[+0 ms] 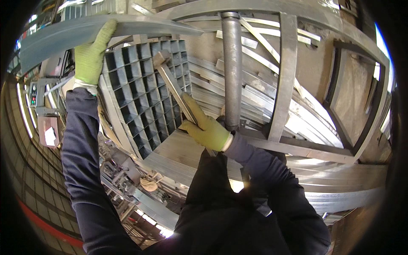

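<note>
One outstretched left hand (91, 57): gripping metal bar (63, 40) | right hand (207, 129) nearer: gripping hammer (171, 85)

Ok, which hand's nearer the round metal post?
Right. The right hand holds a hammer just left of the post, near its lower end; the left hand is farther left, holding a grey metal piece.

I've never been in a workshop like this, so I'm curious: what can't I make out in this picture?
All in the head view:
- Most fingers of the left hand: hidden behind the long grey metal piece.
- Part of the hammer-like tool: covered by the gloved right hand gripping it.
- The depths of the square metal cells: lost in dark shadow.
- Any marks on the white sheet: too small to tell.
</note>
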Available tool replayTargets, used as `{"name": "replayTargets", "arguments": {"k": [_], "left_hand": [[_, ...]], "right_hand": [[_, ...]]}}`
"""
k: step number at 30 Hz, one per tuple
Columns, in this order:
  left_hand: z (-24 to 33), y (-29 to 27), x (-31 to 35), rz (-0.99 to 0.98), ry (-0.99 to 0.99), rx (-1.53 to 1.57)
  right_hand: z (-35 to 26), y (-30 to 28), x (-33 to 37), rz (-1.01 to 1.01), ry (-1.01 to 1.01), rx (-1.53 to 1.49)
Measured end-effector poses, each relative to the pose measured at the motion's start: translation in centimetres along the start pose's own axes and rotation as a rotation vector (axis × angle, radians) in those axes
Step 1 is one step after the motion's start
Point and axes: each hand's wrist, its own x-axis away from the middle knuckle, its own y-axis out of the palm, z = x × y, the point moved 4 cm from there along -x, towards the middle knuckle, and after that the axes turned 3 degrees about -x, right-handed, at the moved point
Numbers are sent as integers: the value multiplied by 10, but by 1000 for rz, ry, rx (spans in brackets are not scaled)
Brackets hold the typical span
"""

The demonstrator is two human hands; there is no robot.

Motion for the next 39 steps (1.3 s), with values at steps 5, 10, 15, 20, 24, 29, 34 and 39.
{"name": "replayTargets", "arguments": {"k": [5, 10, 15, 20, 24, 29, 34, 39], "left_hand": [[-18, -1, -2, -52, 72, -187], [-33, -2, -1, -81, 111, -159], [-21, 2, -2, -34, 62, 40], [-13, 3, -6, -26, -35, 60], [-10, 2, -7, -21, 39, 40], [-12, 3, -8, 2, -36, 102], [-5, 6, -7, 12, -21, 146], [-1, 6, -4, -12, -46, 144]], "right_hand": [[-17, -5, 0, 132, -294, 134], [-4, 15, 6, 32, 231, -189], [-11, 33, 27, 245, 69, -449], [3, 40, 33, 388, 2, -514], [5, 52, 25, 307, -42, -549], [2, 72, 11, 216, 46, -552], [2, 75, -4, 176, 46, -414], [0, 43, -5, 149, 62, -148]]}}
